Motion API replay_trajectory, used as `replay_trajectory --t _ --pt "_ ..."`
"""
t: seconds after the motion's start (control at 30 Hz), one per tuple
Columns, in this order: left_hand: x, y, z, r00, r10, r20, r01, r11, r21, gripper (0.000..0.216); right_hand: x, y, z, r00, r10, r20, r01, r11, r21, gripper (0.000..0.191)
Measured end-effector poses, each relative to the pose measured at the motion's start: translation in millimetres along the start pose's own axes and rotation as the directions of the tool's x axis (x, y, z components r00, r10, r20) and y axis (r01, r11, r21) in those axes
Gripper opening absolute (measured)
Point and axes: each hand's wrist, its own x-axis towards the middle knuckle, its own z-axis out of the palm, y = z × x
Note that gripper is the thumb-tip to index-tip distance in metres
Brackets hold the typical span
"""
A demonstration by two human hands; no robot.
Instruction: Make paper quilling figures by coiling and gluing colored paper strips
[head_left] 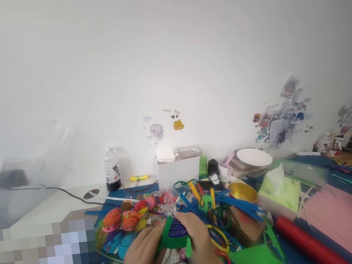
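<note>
Between my two hands is a small domed craft piece [175, 230], its coiled centre dark blue and its fringed, corrugated rim green. My left hand [144, 253] grips its left side, fingers curled along the green edge. On the opposite side my right hand [198, 240] holds it with fingers over the top and side. A small green tab sticks out beneath the piece by the right hand. Left of my hands lie coiled paper shapes: orange ones [112, 220] and a blue one [127, 243]. The undersides of both hands are hidden.
Paper strips, yellow rings [219, 238] and green sheets [256, 261] crowd the right. Farther off are a gold tin [243, 192], a tissue pack [281, 189], a red roll [307, 240] and a pink sheet [343, 218]. A bottle [112, 170] and white box [179, 170] stand by the wall.
</note>
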Motion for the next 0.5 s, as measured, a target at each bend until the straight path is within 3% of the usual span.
replay_trajectory --t 0.17,0.33,0.43,0.5 --pt "2.0 0.5 1.3 1.000 -0.003 -0.016 0.003 1.000 -0.029 0.030 1.7 2.0 -1.6 0.998 -0.046 0.046 0.046 0.999 0.017 0.046" --pt "-2.0 -1.7 4.7 0.998 -0.064 -0.009 0.063 0.995 -0.080 0.027 0.7 1.1 -1.2 0.999 0.006 0.043 -0.006 1.000 0.000 0.054" --pt "-5.3 -3.4 7.9 0.966 -0.255 0.030 0.257 0.956 -0.139 0.022 2.7 0.8 -1.3 0.996 0.044 0.076 -0.043 0.999 -0.024 0.057" --pt "-6.2 -3.8 10.0 0.898 -0.434 0.074 0.439 0.876 -0.198 0.020 3.4 1.3 -0.3 0.994 0.081 0.080 -0.077 0.996 -0.053 0.057"
